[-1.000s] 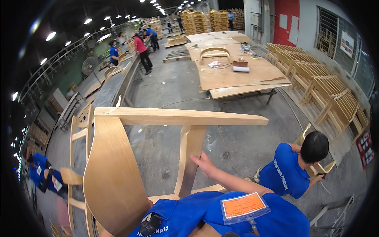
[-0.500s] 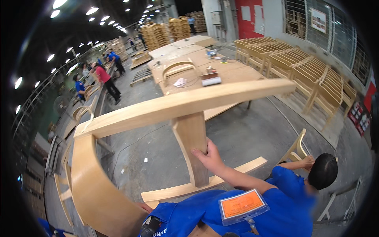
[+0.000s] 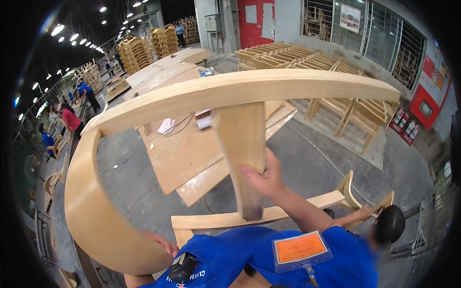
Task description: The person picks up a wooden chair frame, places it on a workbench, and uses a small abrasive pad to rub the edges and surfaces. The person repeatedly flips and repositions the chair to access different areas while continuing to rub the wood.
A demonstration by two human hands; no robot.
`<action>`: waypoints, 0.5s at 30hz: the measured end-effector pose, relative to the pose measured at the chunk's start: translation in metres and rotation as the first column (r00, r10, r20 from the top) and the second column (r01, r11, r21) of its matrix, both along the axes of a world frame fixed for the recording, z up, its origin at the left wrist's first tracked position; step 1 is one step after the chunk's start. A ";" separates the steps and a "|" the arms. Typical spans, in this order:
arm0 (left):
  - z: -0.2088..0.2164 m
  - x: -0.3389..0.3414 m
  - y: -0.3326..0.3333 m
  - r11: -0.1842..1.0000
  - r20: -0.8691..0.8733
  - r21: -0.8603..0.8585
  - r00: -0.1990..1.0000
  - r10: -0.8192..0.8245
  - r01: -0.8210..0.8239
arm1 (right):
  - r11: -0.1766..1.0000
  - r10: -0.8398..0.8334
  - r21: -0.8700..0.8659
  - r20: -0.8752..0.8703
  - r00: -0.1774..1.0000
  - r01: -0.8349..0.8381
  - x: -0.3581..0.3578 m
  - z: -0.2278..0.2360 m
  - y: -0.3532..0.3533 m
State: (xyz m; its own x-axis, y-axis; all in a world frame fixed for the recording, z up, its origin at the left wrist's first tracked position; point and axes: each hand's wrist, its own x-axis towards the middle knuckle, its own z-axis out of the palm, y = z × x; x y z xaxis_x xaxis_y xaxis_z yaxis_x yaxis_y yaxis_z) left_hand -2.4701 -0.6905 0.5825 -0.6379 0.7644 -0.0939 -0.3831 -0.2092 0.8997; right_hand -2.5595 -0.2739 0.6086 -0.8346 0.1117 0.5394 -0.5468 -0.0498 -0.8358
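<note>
A pale wooden chair frame [image 3: 230, 91] fills the middle of the view, held up off the floor. It has a long curved upper rail, a broad bent panel [image 3: 89, 201] at the left, a wide tapered crosspiece [image 3: 235, 144] and a lower rail [image 3: 297, 204]. My right hand [image 3: 266, 175] grips the crosspiece, its thumb across the face and its fingers behind the far edge. At the panel's lower inner edge, my left hand [image 3: 163, 242] is wrapped round the wood, its fingertips showing and its palm hidden.
Beyond the frame stands a worktable [image 3: 182, 161] with a paper scrap on it. Rows of wooden chair frames [image 3: 326, 65] line the right wall. Close on my right, a co-worker [image 3: 389, 225] handles another wooden piece. A bench [image 3: 72, 192] runs along the left, and a cable crosses the floor.
My view has turned to the right, so the worktable and background have shifted left. The chair frame has come round with me in both hands. More of my left hand's fingers show.
</note>
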 end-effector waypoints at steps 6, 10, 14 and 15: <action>0.050 -0.185 0.064 0.932 -0.078 0.153 0.944 -0.321 0.329 | 0.962 -0.264 0.041 -0.094 0.960 0.269 -0.081 0.030 0.052; 0.080 -0.252 0.119 0.946 -0.229 0.135 0.939 -0.258 0.293 | 0.934 -0.354 -0.004 -0.135 0.926 0.356 -0.100 0.048 0.104; 0.084 -0.336 0.193 0.853 -0.394 0.079 0.802 -0.449 0.516 | 0.790 -0.604 -0.006 -0.177 0.777 0.613 -0.115 0.049 0.166; 0.080 -0.355 0.215 0.782 -0.392 0.118 0.752 -0.530 0.612 | 0.778 -0.624 -0.044 -0.173 0.762 0.627 -0.118 0.047 0.182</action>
State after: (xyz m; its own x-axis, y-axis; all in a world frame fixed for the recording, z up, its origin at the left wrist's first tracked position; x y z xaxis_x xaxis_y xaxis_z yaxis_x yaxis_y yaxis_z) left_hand -2.8250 -0.4756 0.6630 -0.0348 0.9663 0.2549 -0.1964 -0.2567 0.9463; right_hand -2.6772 -0.0917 0.6558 -0.4781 0.5677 0.6702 -0.5834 0.3651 -0.7255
